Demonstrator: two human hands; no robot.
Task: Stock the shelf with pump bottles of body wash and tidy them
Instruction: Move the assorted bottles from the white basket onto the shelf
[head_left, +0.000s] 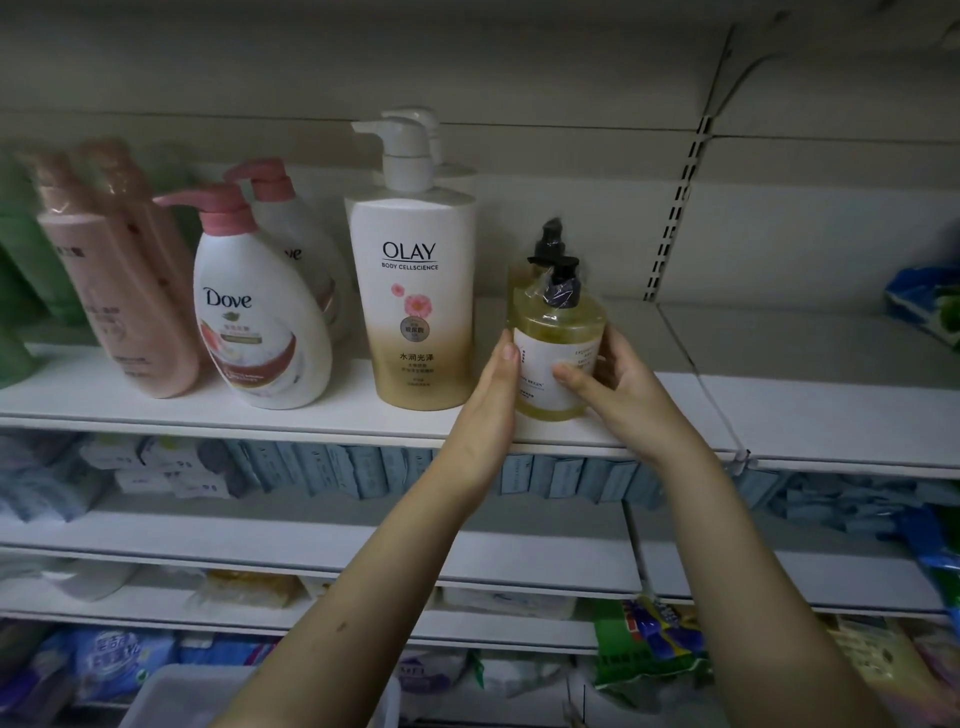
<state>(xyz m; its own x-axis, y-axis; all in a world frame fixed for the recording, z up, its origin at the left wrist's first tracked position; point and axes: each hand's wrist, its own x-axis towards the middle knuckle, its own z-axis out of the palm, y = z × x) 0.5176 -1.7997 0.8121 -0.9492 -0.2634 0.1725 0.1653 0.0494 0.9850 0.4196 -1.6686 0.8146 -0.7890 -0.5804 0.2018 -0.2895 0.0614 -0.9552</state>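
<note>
One yellow bottle (558, 325) gripped between left hand (493, 400), right hand (618, 387); Olay bottle (415, 291) just beside left hand.

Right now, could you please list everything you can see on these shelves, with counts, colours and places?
green bottles: at least two, green, far left of the top shelf, blurred
pink bottles: at least two, pink, left of the Dove pair
Dove bottles: two, white with pink pumps, one behind the other
Olay bottles: two, white fading to gold, white pumps, centre
yellow bottles: two, clear yellow with black pumps, right of the Olay pair
packet: one, blue and green, right end
boxes: many, pale blue, shelf below
left hand: holds the front yellow bottle's left side
right hand: grips its right side, thumb on the label
</note>
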